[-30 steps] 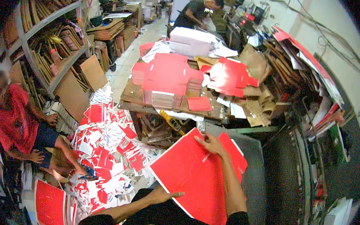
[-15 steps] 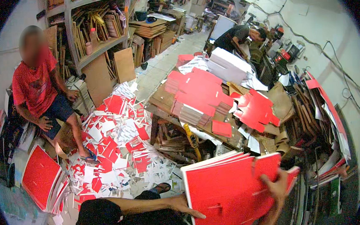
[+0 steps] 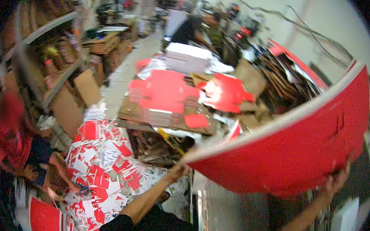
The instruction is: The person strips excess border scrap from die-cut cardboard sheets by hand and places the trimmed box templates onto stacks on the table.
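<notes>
A thick, bowed stack of red cardboard sheets [image 3: 283, 151] with pale edges is held up in front of me on the right. My left hand [image 3: 178, 171] grips its near left corner. Under the right part of the stack, my right hand [image 3: 338, 180] holds the lower edge; its fingers are blurred. Slot-like cuts show in the red face. Beyond the stack, cut-out red cardboard blanks [image 3: 163, 91] lie piled on a wooden table [image 3: 130, 120], with another red blank [image 3: 227, 95] beside them.
Red and white scraps [image 3: 105, 178] cover the floor at left. A person in a red shirt [image 3: 10, 133] sits there, near upright red sheets [image 3: 46, 224]. Another person [image 3: 185, 33] bends at the back. Shelves [image 3: 62, 79] stand far left; leaning boards [image 3: 277, 73] line the right.
The red stack has been lifted and swung up to the right, tilting and bowing. Both hands moved with it, the left to its corner. My view has turned right.
</notes>
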A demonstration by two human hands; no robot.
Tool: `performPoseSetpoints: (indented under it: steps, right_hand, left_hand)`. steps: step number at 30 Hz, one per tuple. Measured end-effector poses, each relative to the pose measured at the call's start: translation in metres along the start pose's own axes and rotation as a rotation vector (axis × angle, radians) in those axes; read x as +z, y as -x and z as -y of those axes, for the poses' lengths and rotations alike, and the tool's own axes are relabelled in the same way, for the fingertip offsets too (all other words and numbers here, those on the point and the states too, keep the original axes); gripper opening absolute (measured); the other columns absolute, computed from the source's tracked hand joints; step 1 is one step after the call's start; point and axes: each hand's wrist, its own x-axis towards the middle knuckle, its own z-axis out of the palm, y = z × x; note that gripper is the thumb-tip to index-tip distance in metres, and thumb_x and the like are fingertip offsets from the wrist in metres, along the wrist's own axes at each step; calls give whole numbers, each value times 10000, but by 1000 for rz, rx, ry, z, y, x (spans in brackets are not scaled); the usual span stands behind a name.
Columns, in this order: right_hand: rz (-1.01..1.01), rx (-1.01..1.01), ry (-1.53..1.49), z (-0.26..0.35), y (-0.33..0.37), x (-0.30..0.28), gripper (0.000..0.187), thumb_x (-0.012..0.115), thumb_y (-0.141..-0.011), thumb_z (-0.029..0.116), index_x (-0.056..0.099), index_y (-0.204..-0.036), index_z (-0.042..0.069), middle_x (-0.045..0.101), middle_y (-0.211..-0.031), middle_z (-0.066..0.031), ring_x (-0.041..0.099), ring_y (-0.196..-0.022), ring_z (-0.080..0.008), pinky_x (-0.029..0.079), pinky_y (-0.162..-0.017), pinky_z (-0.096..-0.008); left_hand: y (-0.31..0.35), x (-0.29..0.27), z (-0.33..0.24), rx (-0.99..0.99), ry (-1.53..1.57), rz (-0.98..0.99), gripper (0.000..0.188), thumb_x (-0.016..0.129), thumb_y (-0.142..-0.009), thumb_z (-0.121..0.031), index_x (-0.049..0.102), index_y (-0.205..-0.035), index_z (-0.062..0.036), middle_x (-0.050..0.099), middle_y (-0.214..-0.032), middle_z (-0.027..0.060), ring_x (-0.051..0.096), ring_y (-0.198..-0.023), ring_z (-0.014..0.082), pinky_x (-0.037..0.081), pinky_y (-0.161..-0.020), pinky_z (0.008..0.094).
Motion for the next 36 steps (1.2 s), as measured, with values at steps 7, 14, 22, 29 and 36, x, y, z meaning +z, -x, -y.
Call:
performPoseSetpoints:
  steps: [7, 14, 22, 29, 36]
  right_hand:
    - [-728, 363, -336, -28, 62, 49, 693, 606, -865, 383, 342, -1387, 12, 405, -1398, -149, 414, -1250, -321, 318, -1059, -479]
    - [-794, 762, -792, -70, 161, 95, 777, 573, -828, 566, 312, -1422, 138, 363, -1446, -55, 325, -1328, -295, 249, -1089, -535]
    - [-514, 846, -594, -114, 313, 119, 499, 635, -878, 324, 441, -1276, 93, 523, -1263, -40, 516, -1104, -220, 436, -914, -406]
    - [-640, 799, -68, -102, 318, 133, 354, 737, -754, -10, 546, -1052, 5, 614, -1047, -100, 583, -898, -159, 475, -808, -315]
    - [-394, 1060, -14, -61, 309, 124, 486, 694, -788, -8, 463, -1215, -14, 545, -1205, -120, 537, -1057, -193, 432, -943, -361]
  left_hand:
    - [9, 84, -164, 556, -866, -124, 872, 913, -488, -411, 556, -1183, -24, 536, -1261, 140, 511, -1151, 244, 419, -968, 417]
    - [-16, 104, -229, 480, -291, -155, 391, 797, -728, -138, 625, -1042, 21, 689, -949, 98, 657, -806, 169, 543, -739, 313]
    - [-41, 117, -248, 629, -645, 145, 315, 777, -724, -100, 659, -1001, -6, 695, -884, 65, 642, -762, 123, 531, -688, 288]
    - [-56, 140, -245, 740, -492, 123, 329, 785, -715, -86, 657, -1006, -1, 691, -909, 61, 646, -801, 138, 533, -731, 293]
    - [-70, 110, -238, 323, -674, 89, 378, 799, -723, -180, 651, -1026, -10, 674, -987, 84, 635, -840, 140, 520, -764, 300]
